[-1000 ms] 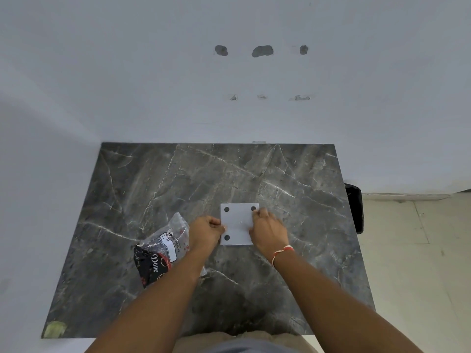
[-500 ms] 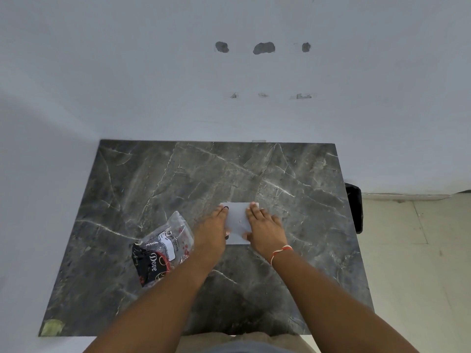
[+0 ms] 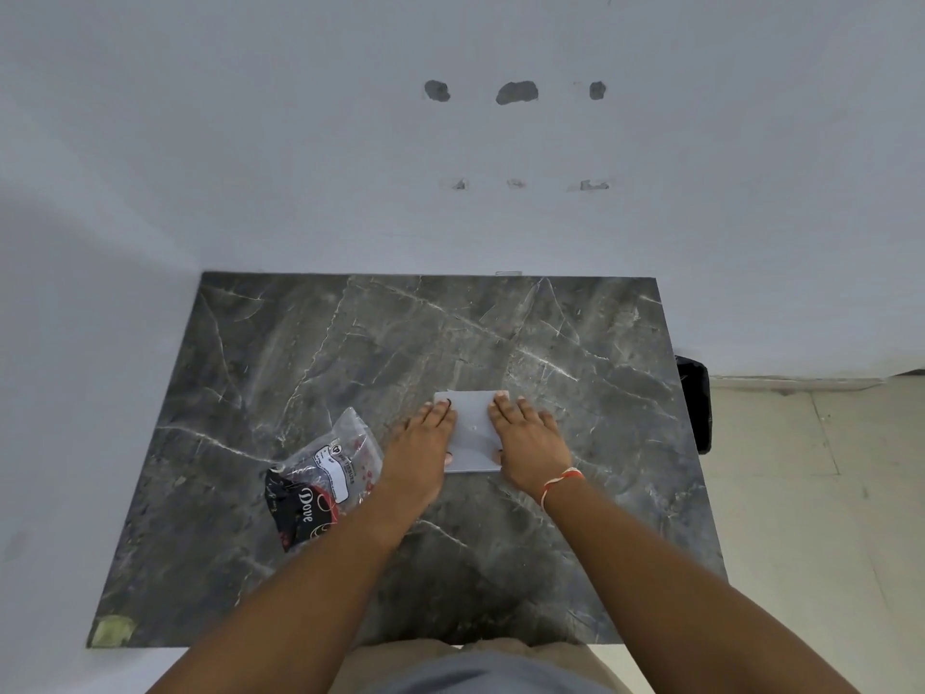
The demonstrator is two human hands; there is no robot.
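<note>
Your white plate [image 3: 473, 433] already lies flat on the dark marble tabletop [image 3: 350, 343], a little right of centre and nearer to you than to the wall. Your left hand [image 3: 423, 443] covers its 9 o'clock edge and your right hand [image 3: 525, 438] its 3 o'clock edge. On both hands the fingers are straight, close together and laid flat, pressing down rather than gripping. Each thumb tip rests near the plate's 6 o'clock corners.

Placing looks done, and you appear to be in the pressing stage. What seems left is to finish the press and lift your hands away. Whether the plate has bonded or seated on anything underneath cannot be told from here.

The plate is close to square, so it barely has a long axis. The slightly longer side runs from 12 to 6 o'clock, away from you, and its edges sit roughly parallel to the tabletop's edges. A small dark ring shows at its far-left corner, beside your left index fingertip.

The clear Dove-labelled pouch [image 3: 325, 473] lies at about 8 o'clock from the plate, just beside your left wrist, untouched.
</note>
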